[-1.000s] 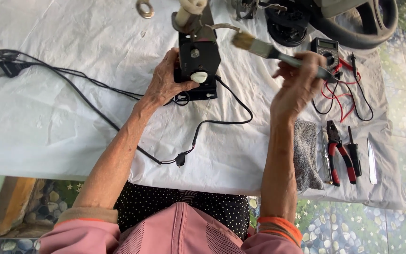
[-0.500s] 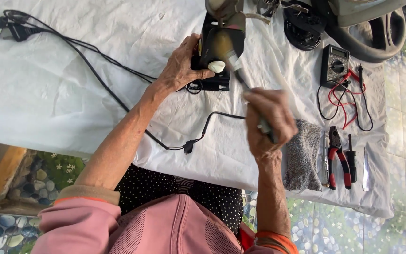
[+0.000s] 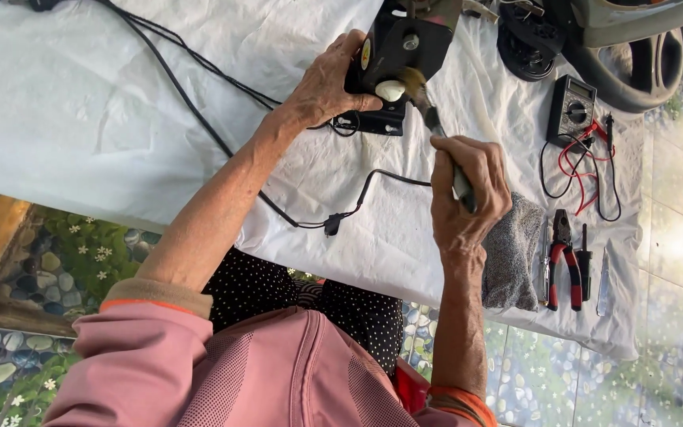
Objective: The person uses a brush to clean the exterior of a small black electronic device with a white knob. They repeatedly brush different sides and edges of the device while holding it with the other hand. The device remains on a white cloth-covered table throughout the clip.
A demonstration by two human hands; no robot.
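Against boxy black device, bristly brush.

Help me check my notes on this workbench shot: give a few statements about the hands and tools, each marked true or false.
1. The right hand holds a brush whose bristles meet the black device. True.
2. The left hand lies flat on the white cloth, away from the device. False: it grips the device's side.
3. Red-handled pliers lie right of the grey cloth. True.
4. The multimeter is held in the left hand. False: it rests on the white cloth.
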